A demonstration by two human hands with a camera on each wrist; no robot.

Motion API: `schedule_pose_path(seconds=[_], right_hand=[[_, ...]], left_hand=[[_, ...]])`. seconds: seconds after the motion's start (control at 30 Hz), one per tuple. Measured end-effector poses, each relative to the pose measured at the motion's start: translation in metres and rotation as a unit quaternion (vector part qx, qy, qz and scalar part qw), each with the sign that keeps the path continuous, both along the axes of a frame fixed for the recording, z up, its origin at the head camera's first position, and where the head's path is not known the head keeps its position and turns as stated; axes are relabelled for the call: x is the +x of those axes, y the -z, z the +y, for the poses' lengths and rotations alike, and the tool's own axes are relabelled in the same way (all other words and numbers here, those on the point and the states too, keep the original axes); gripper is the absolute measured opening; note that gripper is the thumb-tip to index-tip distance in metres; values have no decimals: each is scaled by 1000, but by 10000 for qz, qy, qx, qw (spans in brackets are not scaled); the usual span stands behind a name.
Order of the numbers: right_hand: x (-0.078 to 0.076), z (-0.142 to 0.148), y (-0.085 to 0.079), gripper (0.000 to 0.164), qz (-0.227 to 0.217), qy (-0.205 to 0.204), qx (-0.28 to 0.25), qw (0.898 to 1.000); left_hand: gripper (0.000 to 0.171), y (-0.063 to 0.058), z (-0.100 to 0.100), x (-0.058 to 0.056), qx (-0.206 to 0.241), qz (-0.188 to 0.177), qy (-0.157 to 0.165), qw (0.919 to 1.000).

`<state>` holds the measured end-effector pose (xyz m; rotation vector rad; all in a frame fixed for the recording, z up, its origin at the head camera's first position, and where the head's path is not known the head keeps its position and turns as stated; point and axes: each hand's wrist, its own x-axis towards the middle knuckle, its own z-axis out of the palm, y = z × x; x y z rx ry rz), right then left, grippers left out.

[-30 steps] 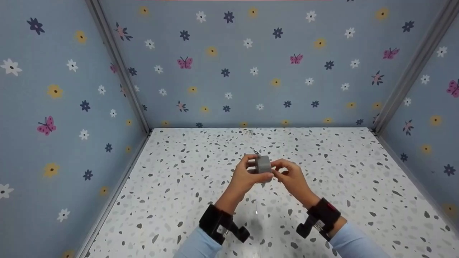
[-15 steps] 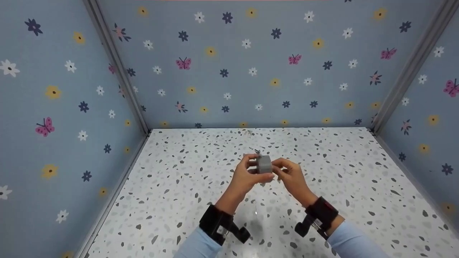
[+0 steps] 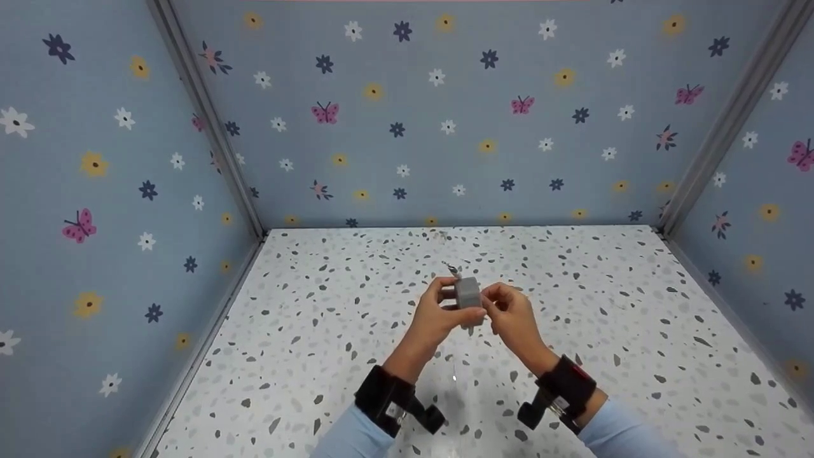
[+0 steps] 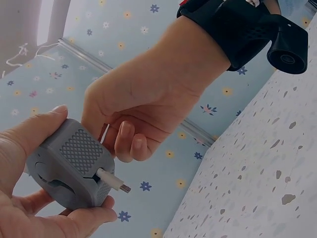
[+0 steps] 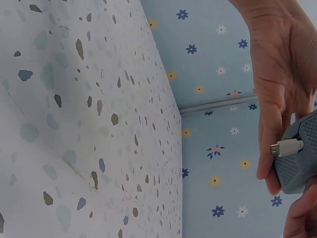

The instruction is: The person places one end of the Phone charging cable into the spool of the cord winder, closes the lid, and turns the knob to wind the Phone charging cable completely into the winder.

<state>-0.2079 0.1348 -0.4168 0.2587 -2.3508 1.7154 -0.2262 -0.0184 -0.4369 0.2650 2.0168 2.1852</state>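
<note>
My left hand (image 3: pixel 439 312) holds a small grey block-shaped case (image 3: pixel 469 294) between thumb and fingers, up over the table. In the left wrist view the case (image 4: pixel 79 161) shows a diamond-textured face and a curved recess. A white micro-USB plug (image 4: pixel 114 179) sticks out of its edge; the plug (image 5: pixel 287 147) also shows in the right wrist view. Close at the case's right side is my right hand (image 3: pixel 512 312), fingers curled, thumb and index together. A thin white strip (image 4: pixel 105 133) shows between these fingers and the case; the fingertips are partly hidden behind it.
The white speckled table (image 3: pixel 356 369) runs back to a blue flowered wall (image 3: pixel 420 152). Blue side panels with grey metal corner posts (image 3: pixel 210 114) stand left and right. Each wrist wears a black camera band (image 3: pixel 385 391).
My right hand's fingers have curled in more tightly beside the case, and its wrist has shifted slightly left. The left hand keeps its hold, the case tilting slightly.
</note>
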Motion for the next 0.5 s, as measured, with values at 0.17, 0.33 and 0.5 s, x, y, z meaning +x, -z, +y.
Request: schedule_pose_path(seconds=[0.17,0.33,0.5], right_hand=[[-2,-1,4,9,-76,113,10,9999],[-16,6,23,9,-308,22,-269,9992],[-24,14,34,12,-661,-346,-1039,9918]], left_hand=[[74,0,1,1,-52,66,-18,10000],[70,0,1,2,-115,207,-8,9997],[69,1,0,1,-82,218,9,9997]])
